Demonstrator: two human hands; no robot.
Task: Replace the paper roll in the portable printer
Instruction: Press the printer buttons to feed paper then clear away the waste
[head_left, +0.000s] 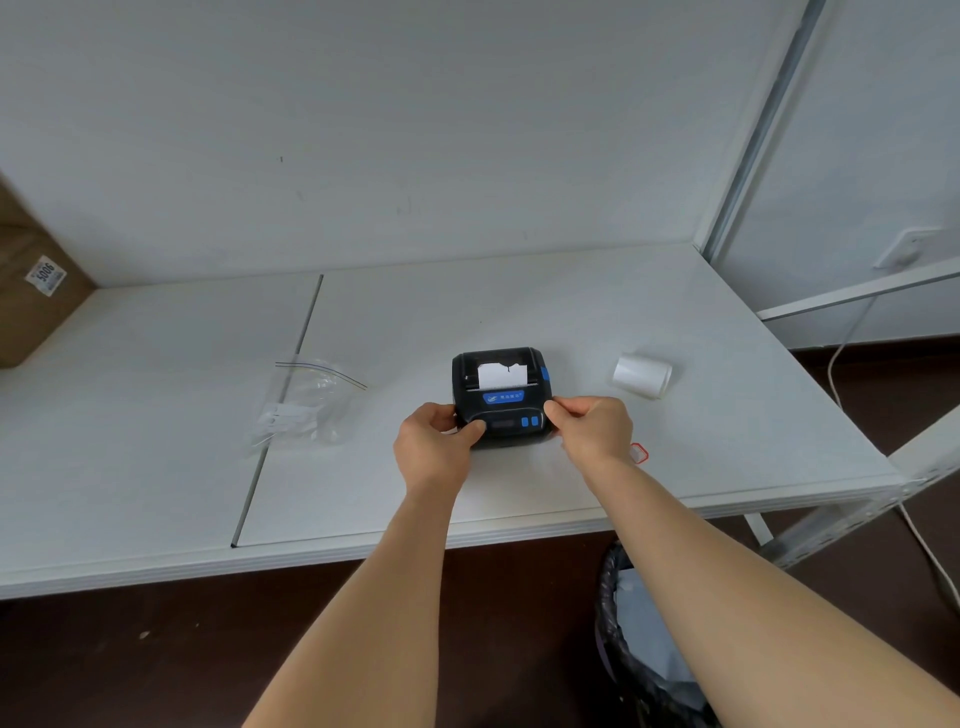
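A small black portable printer (501, 392) with blue buttons and a blue label sits on the white table (519, 312). A short torn piece of white paper sticks up from its top slot. My left hand (434, 441) grips the printer's front left corner, thumb on its front panel. My right hand (589, 428) pinches the front right corner. A white paper roll (642, 374) lies on its side on the table, to the right of the printer and apart from it.
An empty clear zip bag (301, 402) lies left of the printer. A small red-edged sticker (639, 453) sits by my right wrist. A brown cardboard box (36, 291) stands far left. A black-lined waste bin (644, 639) is under the table's front edge.
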